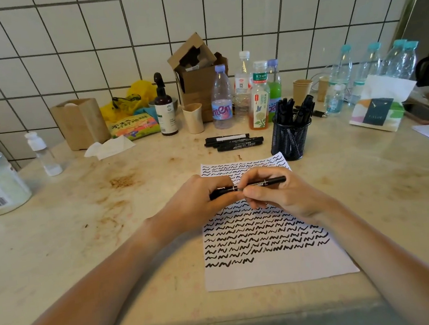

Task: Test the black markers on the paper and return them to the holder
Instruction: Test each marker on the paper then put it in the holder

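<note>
White wall tiles back a stained stone counter (83, 227). Both hands hold one black marker (265, 183) level over the paper (278, 268), its long axis running from 9 o'clock to 3 o'clock. The left hand (199, 203) wraps the left end, the right hand (284, 195) pinches the barrel, and the fingers hide the middle. Three more markers (233, 141) lie at 12 o'clock, just beside the mesh holder (290, 139) at 1 o'clock.

A casual break-room or pantry counter: a white tiled wall (66, 45) backs a stained stone countertop (107, 199) crowded with drink bottles (221, 98), paper cups (302, 88) and a tissue pack (379, 112).
</note>
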